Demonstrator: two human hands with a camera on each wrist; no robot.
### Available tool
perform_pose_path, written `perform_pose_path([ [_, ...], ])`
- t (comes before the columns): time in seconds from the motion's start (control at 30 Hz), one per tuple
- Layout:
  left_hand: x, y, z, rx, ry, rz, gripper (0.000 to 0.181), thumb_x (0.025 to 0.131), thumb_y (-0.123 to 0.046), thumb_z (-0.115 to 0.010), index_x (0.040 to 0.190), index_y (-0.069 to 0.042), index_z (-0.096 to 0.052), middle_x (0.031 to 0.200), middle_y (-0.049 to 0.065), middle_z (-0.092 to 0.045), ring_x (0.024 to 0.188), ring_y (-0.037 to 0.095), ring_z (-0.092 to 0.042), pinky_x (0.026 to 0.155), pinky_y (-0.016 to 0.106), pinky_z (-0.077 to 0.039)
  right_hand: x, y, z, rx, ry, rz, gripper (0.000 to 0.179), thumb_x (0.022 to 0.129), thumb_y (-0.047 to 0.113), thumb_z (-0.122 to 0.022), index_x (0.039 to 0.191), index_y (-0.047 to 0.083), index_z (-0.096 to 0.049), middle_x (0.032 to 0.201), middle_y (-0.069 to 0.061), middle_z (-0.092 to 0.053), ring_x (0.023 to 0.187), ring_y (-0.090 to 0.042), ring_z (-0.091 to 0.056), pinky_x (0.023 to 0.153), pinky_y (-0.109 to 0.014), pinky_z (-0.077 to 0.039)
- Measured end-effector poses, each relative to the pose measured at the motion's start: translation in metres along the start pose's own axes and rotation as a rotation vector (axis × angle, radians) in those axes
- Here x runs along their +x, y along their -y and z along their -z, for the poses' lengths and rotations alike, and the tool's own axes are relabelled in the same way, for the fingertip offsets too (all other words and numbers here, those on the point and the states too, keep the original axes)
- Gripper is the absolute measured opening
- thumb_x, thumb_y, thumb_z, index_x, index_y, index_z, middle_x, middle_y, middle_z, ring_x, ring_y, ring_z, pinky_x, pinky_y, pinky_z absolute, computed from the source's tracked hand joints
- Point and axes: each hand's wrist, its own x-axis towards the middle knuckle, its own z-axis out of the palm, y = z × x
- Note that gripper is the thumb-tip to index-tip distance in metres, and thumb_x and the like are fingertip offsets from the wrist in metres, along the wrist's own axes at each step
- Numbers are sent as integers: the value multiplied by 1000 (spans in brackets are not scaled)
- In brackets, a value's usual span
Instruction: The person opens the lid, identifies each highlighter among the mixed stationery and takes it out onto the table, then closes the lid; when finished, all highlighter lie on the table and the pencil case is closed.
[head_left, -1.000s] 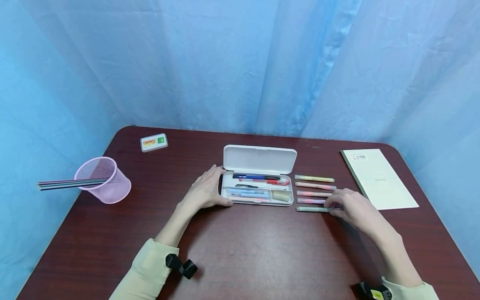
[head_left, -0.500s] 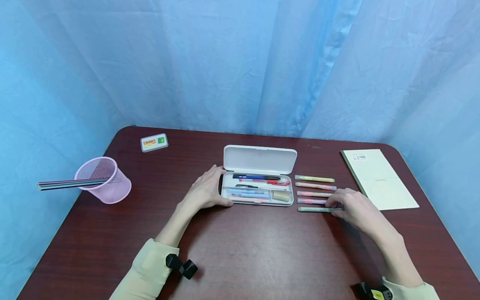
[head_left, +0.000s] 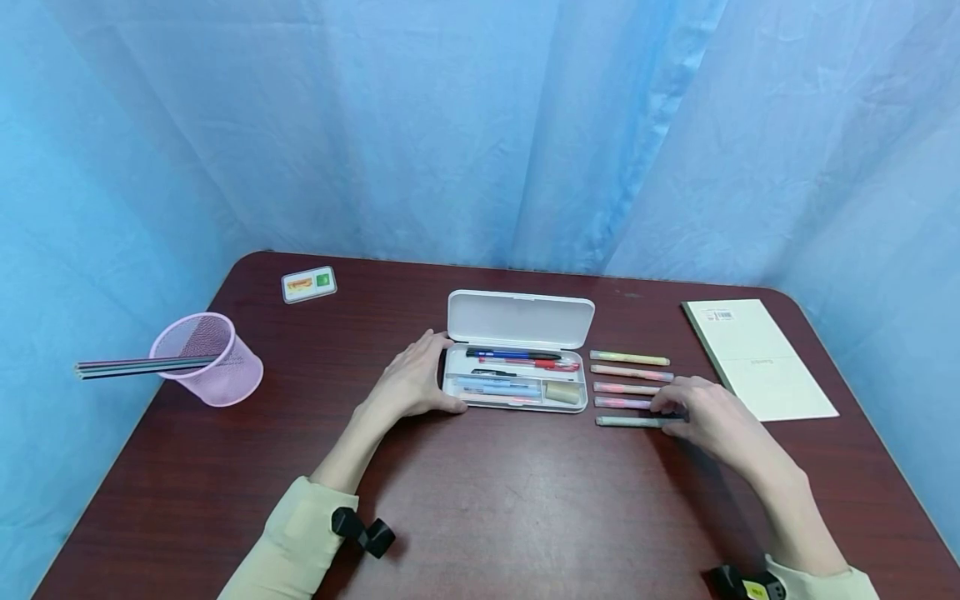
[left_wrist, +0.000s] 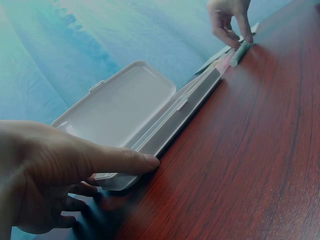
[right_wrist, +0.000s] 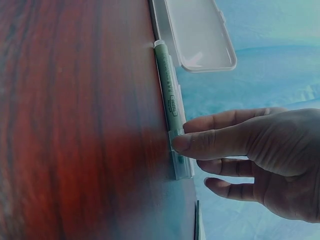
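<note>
In the head view my left hand holds the left end of an open white pencil case; its thumb lies at the front corner and its fingers reach the back corner. Several pens, among them a red pen, lie inside. My right hand pinches the capped end of a green highlighter between thumb and finger, clearer in the right wrist view. This is the nearest of a row of highlighters right of the case, with a yellow highlighter farthest back and a purple highlighter just behind the green one.
A pale notepad lies at the right. On the left, a pink mesh pen holder lies tipped with thin sticks poking out. A small white box lies at the back left. Blue curtains surround the brown table.
The green highlighter has shifted slightly right and a touch toward the table's front, with my right hand on it. My left hand and the pencil case stay where they were.
</note>
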Motion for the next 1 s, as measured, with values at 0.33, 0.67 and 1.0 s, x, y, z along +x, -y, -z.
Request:
perform_pose_path([
  [0.33, 4, -1, -2, 5, 9, -5, 96, 71, -40, -92, 149, -8, -45, 163, 12, -40, 160, 31, -24, 128, 52, -28, -3, 1, 2, 22, -20, -4, 26, 74, 9, -90, 94, 17, -76, 93, 0, -72, 88, -19, -65, 77, -46, -56],
  [0.67, 2, 1, -1, 15, 16, 22, 98, 72, -42, -91, 151, -9, -44, 164, 13, -38, 160, 31, -24, 128, 54, -29, 28, 48, -3, 124, -74, 32, 28, 83, 24, -86, 110, 19, -78, 107, 2, -74, 99, -16, -70, 83, -42, -59],
  [1.0, 3, 1, -2, 8, 21, 12, 98, 72, -41, -91, 151, -8, -43, 165, 11, -38, 160, 31, -23, 128, 54, -28, 74, 107, -11, 220, -37, 146, 38, 88, 25, -83, 123, 16, -74, 112, -1, -74, 97, -18, -70, 84, -41, -58],
])
